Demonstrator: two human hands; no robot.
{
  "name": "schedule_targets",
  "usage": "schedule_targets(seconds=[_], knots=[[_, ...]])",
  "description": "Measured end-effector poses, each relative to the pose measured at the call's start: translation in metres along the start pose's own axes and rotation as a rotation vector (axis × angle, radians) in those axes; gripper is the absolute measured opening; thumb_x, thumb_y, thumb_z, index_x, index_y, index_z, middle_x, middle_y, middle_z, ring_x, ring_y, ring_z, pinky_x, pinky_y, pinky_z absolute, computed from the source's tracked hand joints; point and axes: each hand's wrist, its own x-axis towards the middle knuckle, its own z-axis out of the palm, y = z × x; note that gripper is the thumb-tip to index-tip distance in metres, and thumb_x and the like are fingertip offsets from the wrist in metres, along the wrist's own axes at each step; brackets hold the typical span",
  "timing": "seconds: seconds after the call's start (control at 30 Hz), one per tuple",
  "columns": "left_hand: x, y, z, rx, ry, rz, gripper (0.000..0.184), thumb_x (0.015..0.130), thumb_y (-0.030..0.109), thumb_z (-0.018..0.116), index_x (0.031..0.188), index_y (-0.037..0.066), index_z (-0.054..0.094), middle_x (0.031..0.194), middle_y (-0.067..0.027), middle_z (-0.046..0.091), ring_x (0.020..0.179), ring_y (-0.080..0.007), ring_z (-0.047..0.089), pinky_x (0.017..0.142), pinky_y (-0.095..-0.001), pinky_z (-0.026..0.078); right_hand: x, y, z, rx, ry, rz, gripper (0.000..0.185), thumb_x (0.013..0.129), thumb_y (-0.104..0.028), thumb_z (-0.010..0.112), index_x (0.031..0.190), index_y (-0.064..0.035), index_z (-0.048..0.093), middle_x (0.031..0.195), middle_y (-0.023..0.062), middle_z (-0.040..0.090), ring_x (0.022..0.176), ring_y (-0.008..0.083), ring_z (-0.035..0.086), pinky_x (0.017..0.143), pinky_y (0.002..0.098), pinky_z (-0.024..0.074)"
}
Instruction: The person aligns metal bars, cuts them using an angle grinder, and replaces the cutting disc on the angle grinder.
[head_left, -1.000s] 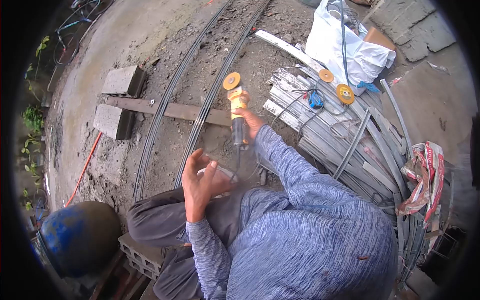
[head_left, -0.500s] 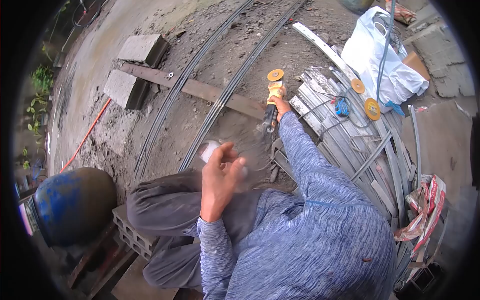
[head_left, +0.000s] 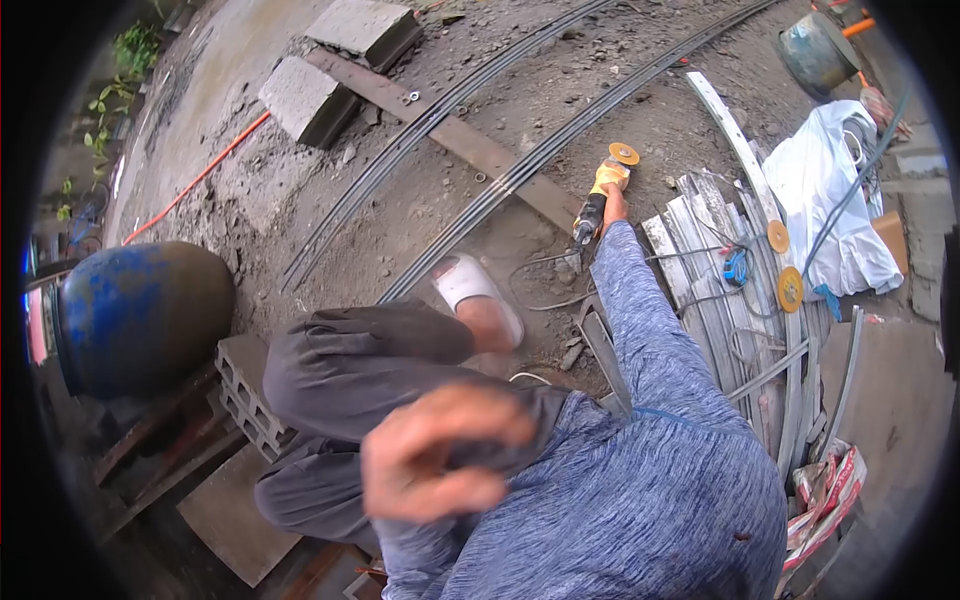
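With my right arm stretched forward, my right hand (head_left: 616,204) is wrapped around an angle grinder (head_left: 593,210). The tool has a yellow head, a dark body and an orange disc (head_left: 624,154) at its far end. Its cord (head_left: 545,262) trails over the dirt. Just before the grinder lies the end of a flat rusty metal bar (head_left: 480,150), with bundled thin steel rods (head_left: 520,170) across it. Blurred by motion, my left hand (head_left: 405,455) hangs above my lap, its fingers curved and apart from the thumb, with nothing seen between them.
Metal strips (head_left: 700,230) are piled at right, with loose discs (head_left: 789,289) and a blue tape measure (head_left: 735,267). A white bag (head_left: 830,210) lies behind. Concrete blocks (head_left: 310,100) rest on the bar's far end. A blue-stained drum (head_left: 150,315) stands left, near a hollow block (head_left: 250,395).
My left hand has drawn back from near my foot to over my lap. The view has shifted, so the ground objects appear moved. The grinder stays in my right hand.
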Motion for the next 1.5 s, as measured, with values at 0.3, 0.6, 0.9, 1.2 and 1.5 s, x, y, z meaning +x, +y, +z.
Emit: schedule_targets(seconds=[0.3, 0.6, 0.9, 1.2, 1.5], knots=[[-0.115, 0.074, -0.085, -0.253, 0.827, 0.327, 0.042, 0.095, 0.024, 0.069, 0.123, 0.005, 0.043, 0.094, -0.0018, 0.042, 0.080, -0.0150, 0.043, 0.080, -0.0347, 0.040, 0.026, 0.015, -0.023, -0.199, -0.052, -0.005, 0.041, 0.079, -0.032, 0.062, 0.104, 0.0010, 0.061, 0.075, 0.0108, 0.063, 0.059, 0.0248, 0.064, 0.057, 0.0407, 0.0556], [-0.143, 0.042, -0.146, 0.600, 1.257, -0.337, 0.032, 0.102, 0.026, 0.059, 0.122, 0.002, 0.061, 0.105, -0.0055, 0.066, 0.095, -0.0123, 0.061, 0.087, -0.0302, 0.050, 0.035, 0.032, -0.039, -0.607, 0.065, -0.244, 0.056, 0.079, -0.039, 0.072, 0.110, 0.0065, 0.067, 0.104, 0.0198, 0.071, 0.092, 0.0281, 0.070, 0.082, 0.0386, 0.0522], [-0.146, 0.072, -0.160, 0.763, 1.257, -0.278, 0.051, 0.104, 0.037, 0.052, 0.145, 0.007, 0.045, 0.134, -0.0126, 0.060, 0.121, -0.0237, 0.058, 0.103, -0.0364, 0.043, -0.139, -0.003, -0.037, -0.747, 0.148, -0.662, 0.047, 0.088, -0.030, 0.071, 0.121, 0.0011, 0.055, 0.103, 0.0168, 0.067, 0.096, 0.0259, 0.066, 0.086, 0.0382, 0.0516], [-0.127, 0.003, -0.198, 0.957, 0.840, -0.175, 0.045, 0.100, 0.027, 0.063, 0.133, -0.003, 0.056, 0.116, -0.0113, 0.066, 0.105, -0.0167, 0.060, 0.094, -0.0299, 0.046, -0.305, 0.033, -0.129, -1.070, -0.734, -0.052, 0.051, 0.102, -0.042, 0.049, 0.139, -0.0056, 0.049, 0.124, 0.0129, 0.061, 0.111, 0.0215, 0.059, 0.098, 0.0353, 0.0459], [-0.150, 0.011, -0.221, 1.155, 0.656, -0.413, 0.058, 0.102, 0.045, 0.053, 0.127, -0.006, 0.061, 0.119, -0.0205, 0.067, 0.109, -0.0271, 0.061, 0.099, -0.0356, 0.044, -0.392, 0.030, -0.188, -0.549, -0.780, 0.254, 0.061, 0.106, -0.048, 0.035, 0.148, -0.0032, 0.042, 0.151, 0.0127, 0.044, 0.135, 0.0226, 0.045, 0.116, 0.0334, 0.0303]])
